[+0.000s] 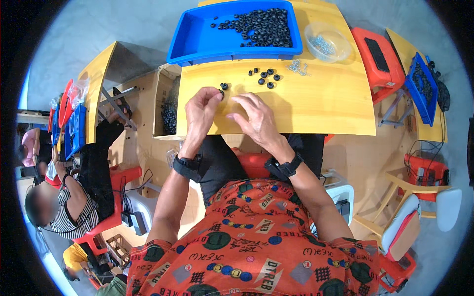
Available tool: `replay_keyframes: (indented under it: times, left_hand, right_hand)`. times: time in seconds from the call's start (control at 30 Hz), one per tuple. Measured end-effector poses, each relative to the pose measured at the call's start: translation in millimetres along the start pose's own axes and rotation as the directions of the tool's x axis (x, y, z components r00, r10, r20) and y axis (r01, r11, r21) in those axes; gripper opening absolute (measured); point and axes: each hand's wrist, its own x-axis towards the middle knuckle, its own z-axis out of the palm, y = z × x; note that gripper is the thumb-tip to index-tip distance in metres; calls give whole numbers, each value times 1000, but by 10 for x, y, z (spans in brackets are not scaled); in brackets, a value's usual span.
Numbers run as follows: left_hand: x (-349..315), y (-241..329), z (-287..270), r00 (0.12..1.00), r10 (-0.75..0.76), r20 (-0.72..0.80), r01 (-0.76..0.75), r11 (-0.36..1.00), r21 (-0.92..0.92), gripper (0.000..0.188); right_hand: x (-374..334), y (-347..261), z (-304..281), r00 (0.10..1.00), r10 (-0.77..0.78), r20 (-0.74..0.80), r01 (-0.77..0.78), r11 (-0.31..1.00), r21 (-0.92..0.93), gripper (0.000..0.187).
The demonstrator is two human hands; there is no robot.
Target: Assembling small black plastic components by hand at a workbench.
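My left hand (200,112) is closed in a pinch over the yellow table (321,106), holding a small black knob (221,93) between thumb and fingertips. Just beyond those fingertips, another black round knob (224,86) lies on the tabletop. Beside it on the right, my right hand (257,119) has its thumb and fingers apart, with nothing visible in them. Farther out, several loose black knobs (263,75) are scattered in a small group. Next to that group is a little pile of silver screws (298,67).
A blue tray (197,58) with many black knobs stands at the table's far side. Right of it is a clear round tub (340,52) of screws. An open cardboard box (159,106) sits left of the table. Red stools and a seated person (74,207) are nearby.
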Motion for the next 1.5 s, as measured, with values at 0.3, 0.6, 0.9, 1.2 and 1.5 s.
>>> replay_keyframes:
  times: [0.3,0.6,0.9,1.2,1.5]
  left_hand:
    - [166,-106,229,879,477,31,-412,725,552,22]
    - [171,-281,-212,883,467,50,-400,692,600,21]
    - [480,-284,-1000,849,516,-110,-228,547,805,29]
    - [618,218,382,926,313,213,-372,858,355,24]
    - [644,194,774,819,478,316,-574,682,453,35]
  right_hand:
    - [-138,120,-21,990,130,-47,-129,992,15,25]
    - [-146,137,-75,995,82,-52,-83,997,-10,20]
    - [-138,118,-59,996,54,-78,-59,996,-62,18]
    - [-163,75,-236,972,49,-228,-37,997,61,11]
    - [-175,243,-517,951,109,-288,-123,992,-31,12]
